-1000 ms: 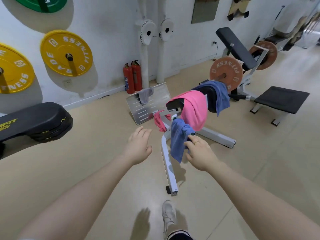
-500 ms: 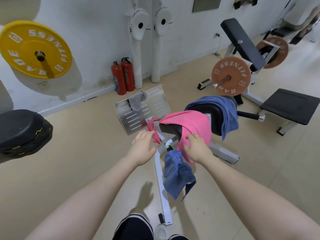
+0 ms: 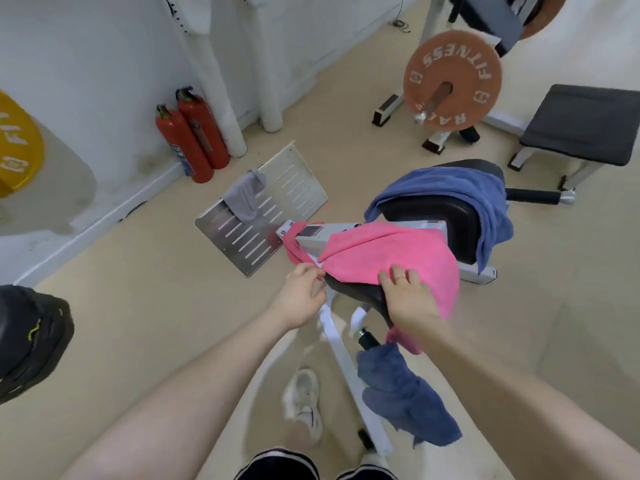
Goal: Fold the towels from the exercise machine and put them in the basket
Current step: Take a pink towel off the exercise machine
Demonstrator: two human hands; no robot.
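A pink towel (image 3: 388,254) drapes over the white frame and black pad of the exercise machine (image 3: 426,216). My left hand (image 3: 304,292) pinches its near left corner. My right hand (image 3: 408,296) grips the towel's near edge on the pad, a ring on one finger. A large blue towel (image 3: 485,192) covers the far black pad. A smaller dark blue towel (image 3: 405,393) hangs from a black handle below my right wrist. A grey towel (image 3: 246,195) lies on the slotted metal footplate (image 3: 294,188). No basket is in view.
Two red fire extinguishers (image 3: 194,133) stand against the white wall. An orange weight plate (image 3: 453,81) on a rack and a black bench (image 3: 581,123) stand at the back right. A black padded machine part (image 3: 31,337) is at the left. My shoe (image 3: 304,400) is on the beige floor.
I have stepped closer to the machine. Both hands have moved forward onto the pink towel and taken hold of its near edge.
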